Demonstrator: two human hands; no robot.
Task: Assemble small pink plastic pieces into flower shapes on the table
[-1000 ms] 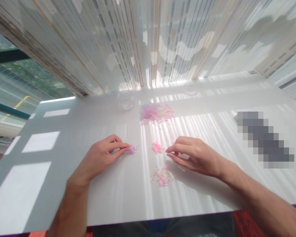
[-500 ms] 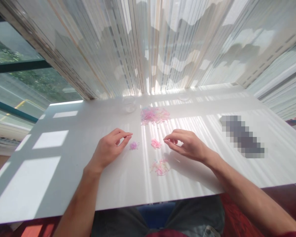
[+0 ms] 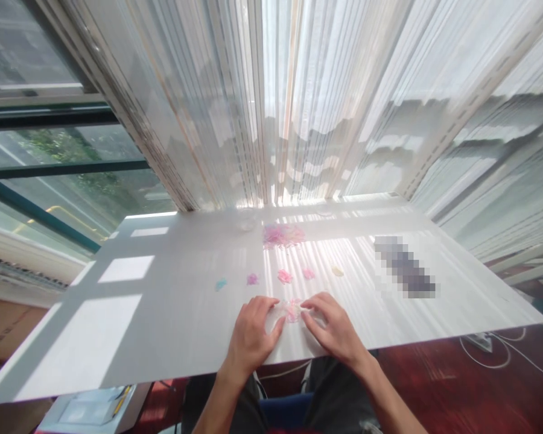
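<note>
Both hands have moved back toward the near edge of the table (image 3: pixel 172 343): half a second ago they were beside the purple and bright pink piles, thumb and fingertips drawn close together, and now they flank the small mixed pile (image 3: pixel 292 311) of thin, pastel loop-like pieces. The left hand (image 3: pixel 254 331) is at its left, the thumb parted from the curved fingers so that a gap faces the pile. The right hand (image 3: pixel 335 328) is at its right, index finger reaching to the pile's edge and thumb held apart below; whether either hand touches a piece, I cannot tell.

With the hands withdrawn, a row shows beyond them, running left to right: a teal pile (image 3: pixel 221 283), the purple pile (image 3: pixel 252 279), the bright pink pile (image 3: pixel 285 276), a paler pink pile (image 3: pixel 308 273) and a yellowish pile (image 3: pixel 337 271). The teal and yellowish ones could not be seen half a second ago. The large multicoloured pile (image 3: pixel 283 235) lies in the same place behind the row, near a clear container (image 3: pixel 245 220). The view has also tilted up, taking in more window and floor.

A cardboard box (image 3: pixel 9 331) at the left edge bears dark printed marks, too small to read. A pixelated patch (image 3: pixel 407 268) covers something on the right of the table.
</note>
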